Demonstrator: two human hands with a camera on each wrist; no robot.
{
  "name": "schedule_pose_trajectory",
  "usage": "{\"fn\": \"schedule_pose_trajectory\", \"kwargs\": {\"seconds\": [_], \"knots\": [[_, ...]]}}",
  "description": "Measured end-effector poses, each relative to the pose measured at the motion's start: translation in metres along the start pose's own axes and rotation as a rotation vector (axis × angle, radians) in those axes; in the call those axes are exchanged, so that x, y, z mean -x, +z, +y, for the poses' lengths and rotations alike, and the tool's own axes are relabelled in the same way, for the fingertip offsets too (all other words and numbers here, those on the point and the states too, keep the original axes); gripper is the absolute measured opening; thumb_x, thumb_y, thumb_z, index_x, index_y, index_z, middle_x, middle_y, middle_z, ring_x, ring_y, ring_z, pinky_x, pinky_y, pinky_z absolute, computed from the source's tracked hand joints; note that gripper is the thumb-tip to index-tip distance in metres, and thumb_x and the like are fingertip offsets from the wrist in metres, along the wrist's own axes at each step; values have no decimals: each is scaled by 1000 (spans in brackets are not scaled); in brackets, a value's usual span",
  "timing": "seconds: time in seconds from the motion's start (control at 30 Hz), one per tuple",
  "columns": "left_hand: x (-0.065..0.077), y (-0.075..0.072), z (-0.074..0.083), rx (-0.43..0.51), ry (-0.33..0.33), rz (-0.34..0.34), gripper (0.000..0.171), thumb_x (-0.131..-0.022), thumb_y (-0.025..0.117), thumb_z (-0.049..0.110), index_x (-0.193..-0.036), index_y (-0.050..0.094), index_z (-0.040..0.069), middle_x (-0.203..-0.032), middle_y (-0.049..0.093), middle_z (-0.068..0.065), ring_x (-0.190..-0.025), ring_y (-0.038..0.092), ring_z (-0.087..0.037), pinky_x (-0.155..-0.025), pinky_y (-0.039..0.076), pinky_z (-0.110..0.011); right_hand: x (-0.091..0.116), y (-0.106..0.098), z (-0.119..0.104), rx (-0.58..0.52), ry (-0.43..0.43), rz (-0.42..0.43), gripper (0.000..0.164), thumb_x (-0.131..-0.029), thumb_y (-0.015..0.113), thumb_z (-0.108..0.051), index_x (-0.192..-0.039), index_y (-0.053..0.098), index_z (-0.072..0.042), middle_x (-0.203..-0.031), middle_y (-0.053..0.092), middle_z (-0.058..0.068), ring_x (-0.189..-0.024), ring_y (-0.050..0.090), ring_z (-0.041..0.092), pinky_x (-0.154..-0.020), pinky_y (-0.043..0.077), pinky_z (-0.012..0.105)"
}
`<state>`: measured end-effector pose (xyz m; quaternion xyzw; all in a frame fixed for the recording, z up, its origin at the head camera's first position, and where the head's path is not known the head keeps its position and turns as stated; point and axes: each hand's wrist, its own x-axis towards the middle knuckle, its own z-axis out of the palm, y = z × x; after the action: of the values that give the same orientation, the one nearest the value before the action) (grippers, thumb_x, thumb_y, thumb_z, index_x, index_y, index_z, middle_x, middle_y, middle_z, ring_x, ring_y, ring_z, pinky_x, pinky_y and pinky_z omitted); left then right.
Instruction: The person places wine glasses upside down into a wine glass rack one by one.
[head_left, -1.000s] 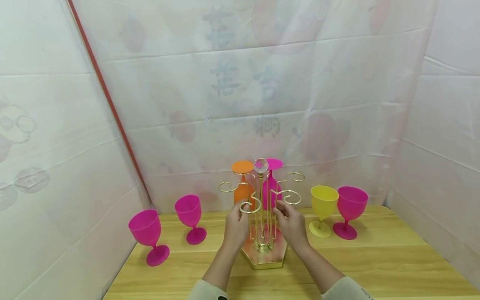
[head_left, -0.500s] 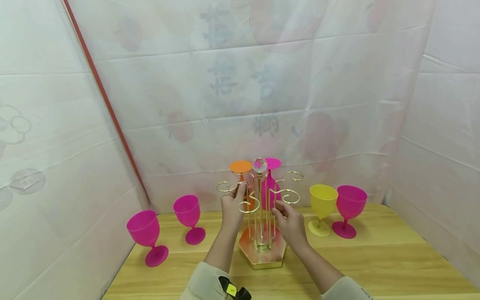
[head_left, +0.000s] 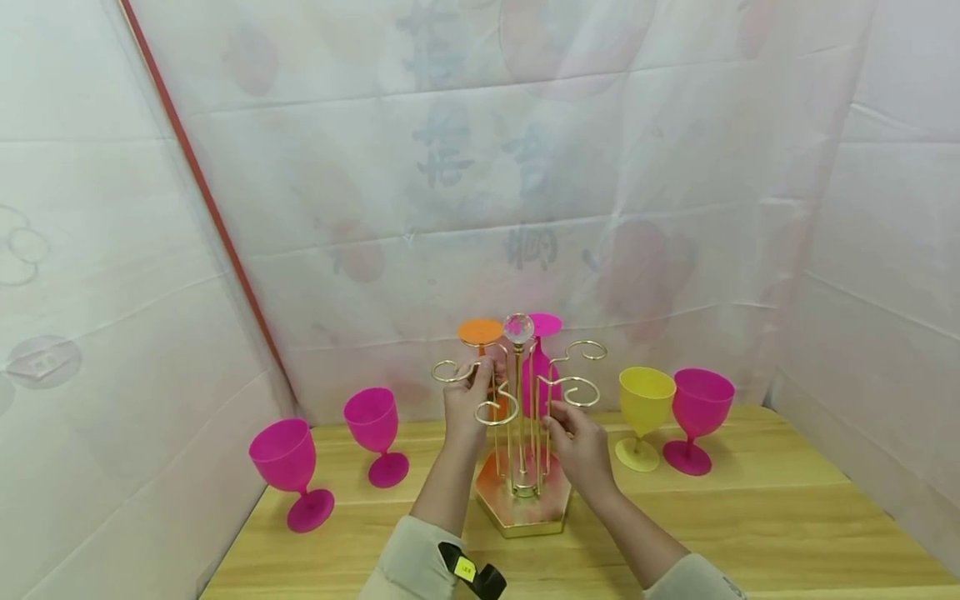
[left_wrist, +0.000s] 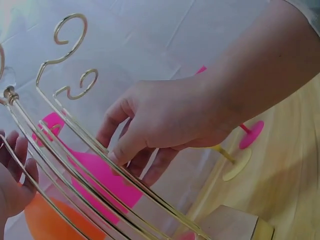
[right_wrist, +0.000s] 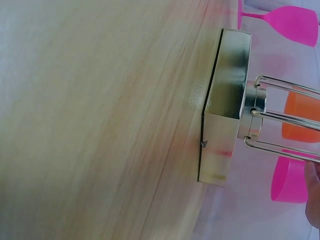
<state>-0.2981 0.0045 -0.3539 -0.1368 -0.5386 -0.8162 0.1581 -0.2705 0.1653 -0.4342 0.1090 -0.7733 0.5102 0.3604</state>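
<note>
A gold wire goblet rack (head_left: 522, 515) with a hexagonal base and a clear crystal knob (head_left: 518, 327) stands upright mid-table. An orange goblet (head_left: 478, 332) and a pink goblet (head_left: 547, 323) hang upside down from its far side. My left hand (head_left: 463, 408) is raised at the rack's left, with thumb and fingers around a wire near its curled arm, by the orange goblet's stem; the contact is partly hidden. My right hand (head_left: 585, 454) pinches an upright wire on the right, as the left wrist view shows. The right wrist view shows mainly the base.
Two pink goblets, a nearer one (head_left: 283, 457) and a farther one (head_left: 372, 421), stand upright at left. At right a yellow goblet (head_left: 645, 400) is close beside another pink goblet (head_left: 702, 400). Printed white cloth (head_left: 375, 183) encloses the wooden table (head_left: 735, 533) behind and at the sides.
My left hand has moved up along the rack's left side, from mid-wire to near the curled arm. The right hand keeps its pinch, and the rack and goblets stay put.
</note>
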Motion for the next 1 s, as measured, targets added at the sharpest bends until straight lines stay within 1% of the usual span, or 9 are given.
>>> {"fn": "schedule_pose_trajectory", "kwargs": {"seconds": [0.1, 0.17, 0.27, 0.33, 0.43, 0.5, 0.63, 0.83, 1.0], "knots": [[0, -1, 1, 23, 21, -62, 31, -101, 56, 19, -105, 61, -12, -83, 68, -1, -76, 61, -11, -69, 51, -18, 0, 0, 0, 12, 1, 1, 22, -88, 71, -3, -110, 69, -1, -91, 74, 7, -81, 72, 23, -65, 57, 20], [1, -1, 1, 32, 41, -93, 29, -102, 54, 19, -102, 62, -9, -81, 65, 2, -74, 57, -7, -65, 47, -15, 0, -1, -1, 20, 6, 1, 22, -88, 72, -4, -110, 70, -2, -91, 74, 7, -81, 72, 22, -65, 57, 19], [3, 0, -2, 53, 73, -124, 26, -103, 51, 21, -98, 63, -1, -78, 62, 5, -70, 53, -2, -61, 44, -13, 1, -2, -2, 17, 13, -2, 23, -88, 72, -4, -111, 69, -1, -92, 75, 9, -81, 73, 23, -65, 57, 19], [5, 1, -3, 57, 73, -122, 27, -104, 49, 23, -96, 63, 1, -77, 60, 5, -68, 51, -1, -59, 43, -12, 1, -2, -2, 14, 20, -6, 24, -88, 72, -4, -112, 69, 0, -93, 75, 10, -82, 73, 24, -66, 57, 18], [7, 3, -3, 56, 30, -94, 31, -104, 48, 24, -97, 61, -3, -76, 58, 4, -66, 50, -1, -58, 41, -12, 3, -3, -3, 11, 37, -13, 24, -89, 71, -4, -112, 69, 0, -94, 75, 10, -83, 73, 24, -67, 57, 18], [7, 5, -2, 53, -24, -68, 31, -104, 48, 22, -98, 60, -5, -75, 57, 3, -64, 49, -2, -57, 40, -14, 3, -5, -3, 20, 42, -17, 23, -89, 72, -6, -112, 69, -1, -93, 75, 9, -82, 73, 22, -67, 57, 18], [7, 5, -2, 56, -65, -66, 31, -104, 48, 20, -98, 60, -7, -75, 58, 1, -64, 49, -3, -57, 42, -15, 1, -9, -4, 36, 37, -41, 21, -89, 72, -7, -109, 70, -3, -94, 75, 8, -80, 73, 20, -66, 57, 18], [4, 2, -3, 3, -52, -94, 37, -104, 50, 20, -104, 57, -16, -79, 59, -3, -67, 52, -5, -57, 44, -13, -1, -19, -7, 70, 26, -73, 25, -90, 71, -13, -113, 71, -3, -94, 76, 6, -80, 73, 18, -69, 58, 21], [2, 1, -5, -25, -19, -102, 38, -103, 52, 17, -104, 55, -20, -76, 59, 0, -63, 52, -1, -55, 45, -13, 1, -31, -4, 126, -66, -84, 27, -90, 72, -14, -116, 70, -5, -90, 75, 2, -80, 72, 16, -70, 59, 24]]}}
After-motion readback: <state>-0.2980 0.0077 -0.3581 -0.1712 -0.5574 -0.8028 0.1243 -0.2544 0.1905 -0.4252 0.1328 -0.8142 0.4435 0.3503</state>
